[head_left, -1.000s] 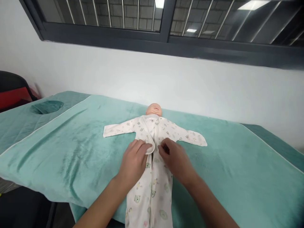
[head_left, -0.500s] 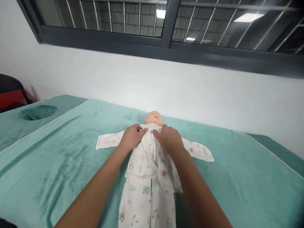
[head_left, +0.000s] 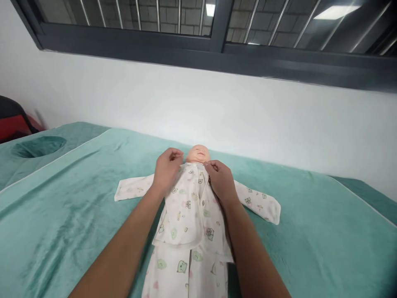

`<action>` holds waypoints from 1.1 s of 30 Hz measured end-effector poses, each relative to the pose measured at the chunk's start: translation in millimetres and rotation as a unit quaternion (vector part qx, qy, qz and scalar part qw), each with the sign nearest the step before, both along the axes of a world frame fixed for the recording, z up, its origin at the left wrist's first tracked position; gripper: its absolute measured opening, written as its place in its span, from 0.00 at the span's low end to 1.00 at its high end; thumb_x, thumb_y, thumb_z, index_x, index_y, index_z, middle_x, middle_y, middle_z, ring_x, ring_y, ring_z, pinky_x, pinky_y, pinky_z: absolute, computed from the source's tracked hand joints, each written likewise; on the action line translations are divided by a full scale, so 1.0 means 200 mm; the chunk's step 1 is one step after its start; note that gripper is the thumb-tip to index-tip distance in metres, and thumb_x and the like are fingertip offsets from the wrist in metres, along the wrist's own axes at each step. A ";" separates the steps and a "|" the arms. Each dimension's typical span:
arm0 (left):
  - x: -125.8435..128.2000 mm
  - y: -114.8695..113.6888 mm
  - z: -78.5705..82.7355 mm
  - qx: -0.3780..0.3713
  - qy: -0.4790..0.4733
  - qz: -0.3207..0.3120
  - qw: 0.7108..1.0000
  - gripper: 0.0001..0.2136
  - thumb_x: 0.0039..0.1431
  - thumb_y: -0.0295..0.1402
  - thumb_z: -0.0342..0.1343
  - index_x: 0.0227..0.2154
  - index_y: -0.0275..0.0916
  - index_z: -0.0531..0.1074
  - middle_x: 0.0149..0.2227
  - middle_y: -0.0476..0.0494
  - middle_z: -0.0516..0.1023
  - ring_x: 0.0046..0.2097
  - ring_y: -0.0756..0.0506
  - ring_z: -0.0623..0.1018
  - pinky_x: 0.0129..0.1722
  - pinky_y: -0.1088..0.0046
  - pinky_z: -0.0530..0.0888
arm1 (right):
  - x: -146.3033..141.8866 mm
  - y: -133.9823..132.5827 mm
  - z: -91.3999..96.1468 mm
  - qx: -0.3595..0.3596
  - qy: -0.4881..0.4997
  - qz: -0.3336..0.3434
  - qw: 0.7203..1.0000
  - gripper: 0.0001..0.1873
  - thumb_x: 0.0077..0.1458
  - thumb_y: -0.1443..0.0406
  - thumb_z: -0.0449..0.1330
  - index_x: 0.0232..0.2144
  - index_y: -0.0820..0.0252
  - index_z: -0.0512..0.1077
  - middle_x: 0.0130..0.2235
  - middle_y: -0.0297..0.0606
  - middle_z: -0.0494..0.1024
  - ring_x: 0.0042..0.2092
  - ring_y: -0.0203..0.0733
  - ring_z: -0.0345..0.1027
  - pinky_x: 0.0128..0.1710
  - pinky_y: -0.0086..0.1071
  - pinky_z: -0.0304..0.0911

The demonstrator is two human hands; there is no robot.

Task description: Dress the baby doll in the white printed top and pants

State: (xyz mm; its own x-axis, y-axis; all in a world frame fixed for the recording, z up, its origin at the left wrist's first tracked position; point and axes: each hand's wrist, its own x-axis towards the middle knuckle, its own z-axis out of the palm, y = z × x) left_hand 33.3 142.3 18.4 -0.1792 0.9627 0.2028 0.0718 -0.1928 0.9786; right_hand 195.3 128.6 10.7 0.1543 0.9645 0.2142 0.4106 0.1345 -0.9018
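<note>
A baby doll (head_left: 198,153) lies on its back on a teal towel (head_left: 77,198), dressed in a white printed sleepsuit (head_left: 189,215) with its sleeves spread out to both sides. My left hand (head_left: 166,169) is closed, pinching the sleepsuit's collar at the doll's shoulder beside the head. On the other side of the neckline, my right hand (head_left: 220,180) is closed on the collar edge. Both forearms lie along the doll's body. The front flaps of the suit overlap across the chest.
The towel covers a padded table (head_left: 37,147) with a face hole at the far left. A white wall (head_left: 248,111) and a dark barred window (head_left: 217,25) stand right behind. Something red and black (head_left: 12,122) sits at the left edge.
Both hands moved up from the suit's waist flaps to the collar by the doll's head and closed on the fabric. The camera came nearer.
</note>
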 end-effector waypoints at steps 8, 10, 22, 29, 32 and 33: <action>-0.02 0.02 -0.08 0.002 0.186 -0.100 0.978 0.14 0.56 0.44 0.54 0.34 0.40 0.78 0.34 0.46 0.78 0.35 0.46 0.74 0.35 0.71 0.68 | -0.02 0.01 0.01 -0.004 -0.028 -0.031 0.999 0.14 0.52 0.56 0.56 0.28 0.59 0.75 0.30 0.36 0.78 0.33 0.41 0.66 0.37 0.33 0.59; 0.01 0.03 -0.06 0.010 0.199 -0.111 0.974 0.12 0.56 0.43 0.55 0.34 0.41 0.79 0.32 0.48 0.77 0.32 0.47 0.73 0.33 0.72 0.67 | -0.02 0.03 0.02 0.004 -0.034 -0.029 0.999 0.14 0.51 0.57 0.56 0.28 0.59 0.75 0.30 0.35 0.78 0.34 0.41 0.66 0.37 0.33 0.59; 0.06 0.03 -0.04 -0.042 -0.095 -0.161 0.981 0.08 0.51 0.35 0.60 0.29 0.34 0.75 0.24 0.50 0.71 0.27 0.53 0.67 0.28 0.76 0.64 | -0.05 0.04 -0.01 0.023 0.063 0.016 0.998 0.12 0.51 0.58 0.60 0.31 0.60 0.78 0.33 0.35 0.80 0.37 0.41 0.70 0.38 0.32 0.62; 0.04 0.05 -0.08 -0.050 -0.067 -0.161 0.983 0.09 0.49 0.35 0.63 0.30 0.35 0.75 0.29 0.47 0.77 0.31 0.50 0.73 0.32 0.75 0.67 | -0.04 0.03 -0.04 0.012 0.164 0.007 0.986 0.13 0.49 0.56 0.64 0.32 0.60 0.78 0.35 0.36 0.80 0.37 0.41 0.70 0.39 0.33 0.64; 0.04 0.05 -0.08 -0.056 -0.075 -0.170 0.981 0.09 0.48 0.35 0.64 0.30 0.35 0.76 0.29 0.47 0.77 0.30 0.51 0.72 0.31 0.75 0.67 | -0.04 0.02 -0.03 0.005 0.121 0.012 0.993 0.13 0.49 0.57 0.64 0.32 0.59 0.79 0.36 0.37 0.81 0.39 0.43 0.72 0.40 0.34 0.65; 0.03 0.05 -0.08 -0.060 -0.082 -0.175 0.979 0.09 0.48 0.35 0.64 0.30 0.35 0.76 0.29 0.47 0.77 0.30 0.51 0.71 0.31 0.75 0.66 | -0.04 0.02 -0.03 0.003 0.104 0.015 0.994 0.13 0.49 0.57 0.64 0.32 0.59 0.79 0.36 0.37 0.81 0.40 0.44 0.72 0.41 0.35 0.65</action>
